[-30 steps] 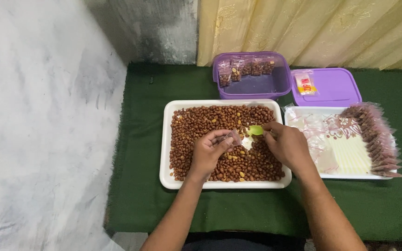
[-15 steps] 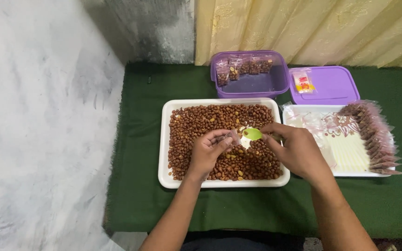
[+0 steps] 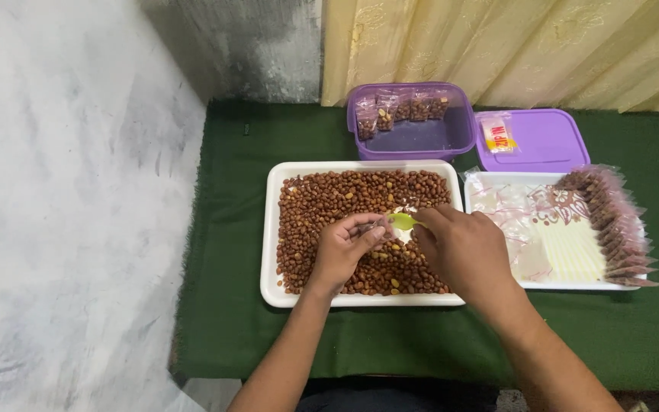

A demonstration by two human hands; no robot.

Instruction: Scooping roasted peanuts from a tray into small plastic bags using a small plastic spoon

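Two bare hands at work over a white rectangular plastic tray of brown roasted peanuts, on a dark green cloth-covered table.

Left hand: fingers pinched on something small, possibly a clear packet; exact item cannot be told. Right hand: grasping a small yellow-green plastic spoon, held just above the peanuts between both hands. Beyond the tray: purple plastic tub holding small filled packets; flat purple lid beside it. Right: second white tray bearing a fanned row of empty clear packets.
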